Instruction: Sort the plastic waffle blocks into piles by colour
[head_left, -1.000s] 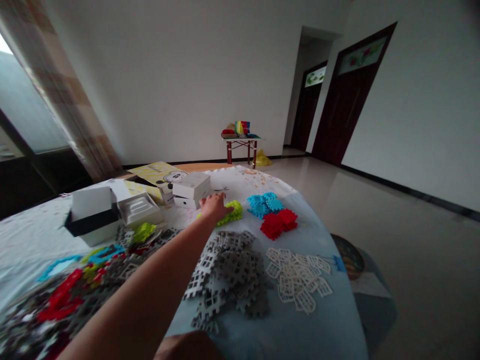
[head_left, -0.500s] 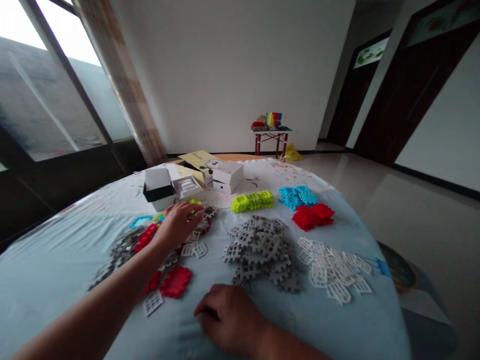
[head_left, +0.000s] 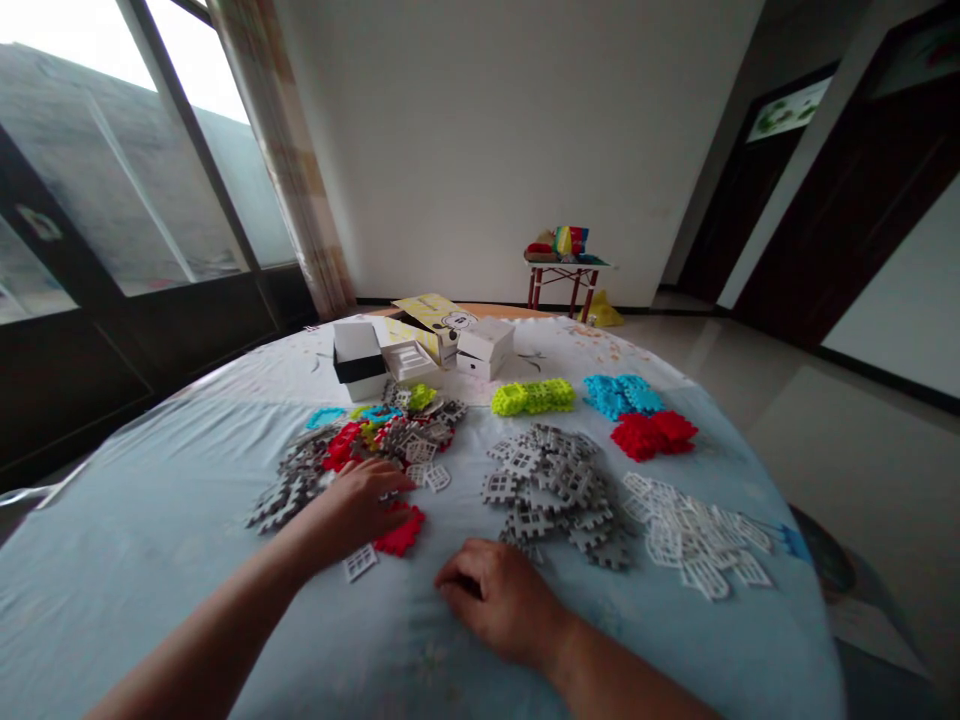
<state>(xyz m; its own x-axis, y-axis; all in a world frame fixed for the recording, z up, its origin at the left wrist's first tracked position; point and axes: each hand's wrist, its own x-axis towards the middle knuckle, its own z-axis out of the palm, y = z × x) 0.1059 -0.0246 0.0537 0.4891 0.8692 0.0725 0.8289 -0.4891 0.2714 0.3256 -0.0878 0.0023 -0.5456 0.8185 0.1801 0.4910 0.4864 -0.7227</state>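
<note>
My left hand (head_left: 364,508) reaches over the near edge of a mixed pile of interlocking plastic building pieces (head_left: 300,480), its fingers stretched out and apart. A red piece (head_left: 401,530) lies under and beside its fingertips, and a white window-shaped piece (head_left: 361,562) is just below. Whether the fingertips touch the red piece is hard to tell. My right hand (head_left: 504,598) rests on the cloth with curled fingers, in front of a heap of grey pieces (head_left: 555,485); nothing shows in it.
Lime-green pieces (head_left: 532,396), blue pieces (head_left: 621,395), red pieces (head_left: 654,434) and white window pieces (head_left: 690,535) lie in separate groups on the right. Open boxes (head_left: 358,358) and a white box (head_left: 486,347) stand at the back of the round table with its pale blue cloth (head_left: 187,520).
My left hand has drawn back from the far side of the mixed pile to its near edge, over the red piece. My right hand stays curled on the cloth. The view has shifted left.
</note>
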